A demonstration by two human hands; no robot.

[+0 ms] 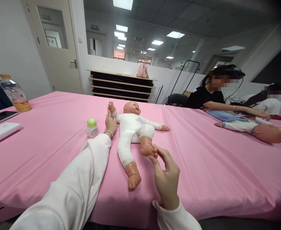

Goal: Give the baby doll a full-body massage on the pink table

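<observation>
Left hand (111,124) stretches forward, pinching the doll's (129,124) arm (112,108); right hand (167,174) pinches its foot (147,149).

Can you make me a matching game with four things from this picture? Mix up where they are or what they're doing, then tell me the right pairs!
Column one:
1. Left hand
2. Jar
3. Backpack
4. Right hand

Column two:
A. on top of the shelves
B. at the toes of the near doll's bent leg
C. at the same doll's raised arm
D. on the pink cloth

Right pairs: 1-C, 2-D, 3-A, 4-B
</observation>
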